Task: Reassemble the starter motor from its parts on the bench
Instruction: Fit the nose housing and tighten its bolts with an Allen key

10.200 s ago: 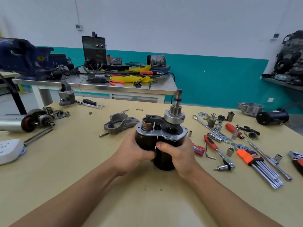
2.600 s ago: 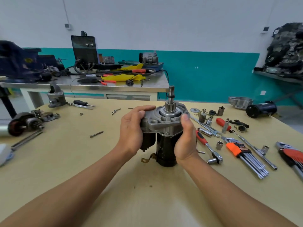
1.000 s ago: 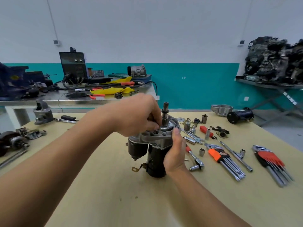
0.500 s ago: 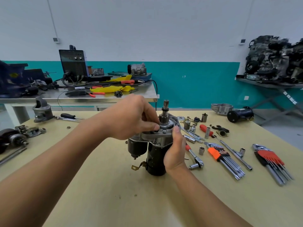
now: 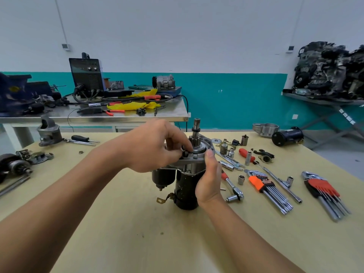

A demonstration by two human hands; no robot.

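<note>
The starter motor [image 5: 185, 186] stands upright on the yellow bench [image 5: 137, 233], black body down, grey nose housing [image 5: 197, 157] on top, pinion shaft [image 5: 196, 127] pointing up. My right hand [image 5: 209, 180] grips the motor's right side, thumb up against the housing rim. My left hand [image 5: 155, 146] reaches over from the left and pinches a small dark bolt [image 5: 185, 153] at the housing's top face. The solenoid [image 5: 163, 177] hangs on the left side, partly hidden under my left hand.
Ratchet [image 5: 232, 189], sockets, wrench and two hex key sets [image 5: 266, 186] [image 5: 323, 191] lie to the right. A second black motor [image 5: 287, 135] and a grey housing [image 5: 265, 130] sit at the far right. An armature [image 5: 13, 166] and another housing [image 5: 48, 131] lie to the left.
Since ten seconds ago the grey nose housing has gone onto the motor. In the last second my left hand has stayed at the housing top, its fingers working the small bolt; the right hand keeps its hold.
</note>
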